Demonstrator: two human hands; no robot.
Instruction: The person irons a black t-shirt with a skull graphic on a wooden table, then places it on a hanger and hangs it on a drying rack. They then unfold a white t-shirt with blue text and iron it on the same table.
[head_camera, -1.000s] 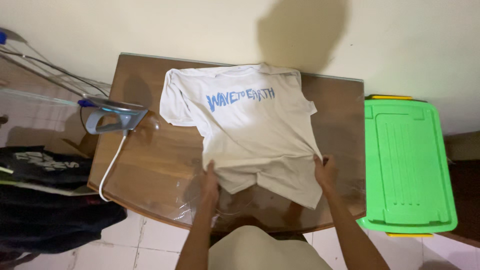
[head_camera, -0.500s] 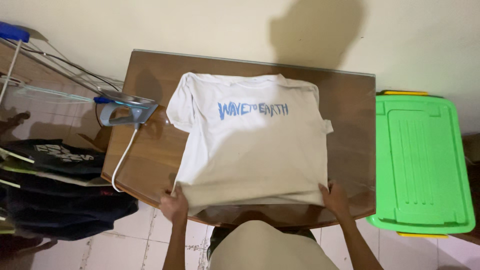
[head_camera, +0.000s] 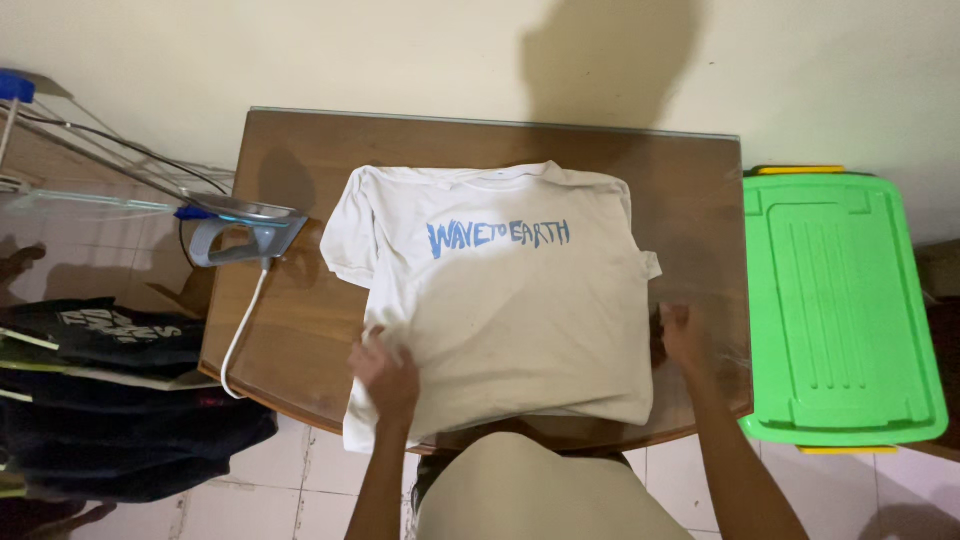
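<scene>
A white T-shirt (head_camera: 510, 300) with blue printed lettering lies spread flat, front up, on a brown wooden table (head_camera: 690, 190). My left hand (head_camera: 385, 375) rests on the shirt's left side near the hem, fingers curled against the cloth. My right hand (head_camera: 678, 332) is at the shirt's right edge, touching the side seam. Whether either hand pinches the fabric is unclear. The hem hangs slightly over the table's near edge.
An iron (head_camera: 240, 232) with a white cord stands on the table's left edge. A green plastic storage box (head_camera: 840, 310) with yellow clips sits to the right. Dark clothes (head_camera: 110, 400) hang on a rack at left. A wall lies behind the table.
The shirt has been pulled flat and straightened. Both hands moved from the hem corners up along the shirt's sides.
</scene>
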